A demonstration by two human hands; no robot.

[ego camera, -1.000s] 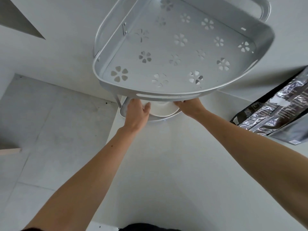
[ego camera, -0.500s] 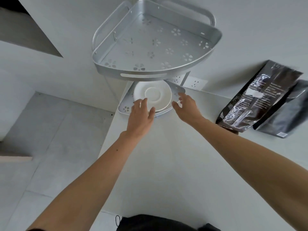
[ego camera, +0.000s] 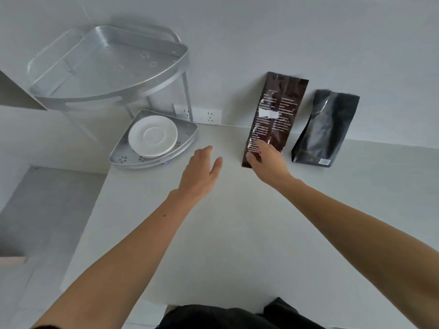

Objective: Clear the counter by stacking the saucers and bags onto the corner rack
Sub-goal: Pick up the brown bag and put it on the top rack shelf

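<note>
Only part of the grip can be seen: the right hand (ego camera: 267,162) is laid over the bottom end of the brown bag (ego camera: 276,115), with fingers curled onto its face and its left edge, but the thumb and the bag's lower corner are hidden behind the hand, so whether the bag is truly pinched cannot be told. The left hand (ego camera: 200,173) is held loose and empty above the counter (ego camera: 213,233), fingers spread, touching nothing.

The brown bag is seen as a long, glossy, dark brown pouch printed with small pale text too blurred to be read, and a white patch sits across its middle. It is stood on the counter and leaned back against the wall (ego camera: 285,32), its long axis running from its base by the hand up and slightly rightward to its top edge.

Just beside it on the right, apart from it, a shorter black bag (ego camera: 325,129) is propped against the wall the same way, a small white label near its base.

To the left, the saucers (ego camera: 153,136) are stacked on the lower shelf of the corner rack (ego camera: 111,67); how many are stacked is hard to make out. The upper shelf is bare, its flower-shaped holes smeared by blur. A wall socket (ego camera: 209,116) is partly hidden behind a rack leg.
</note>
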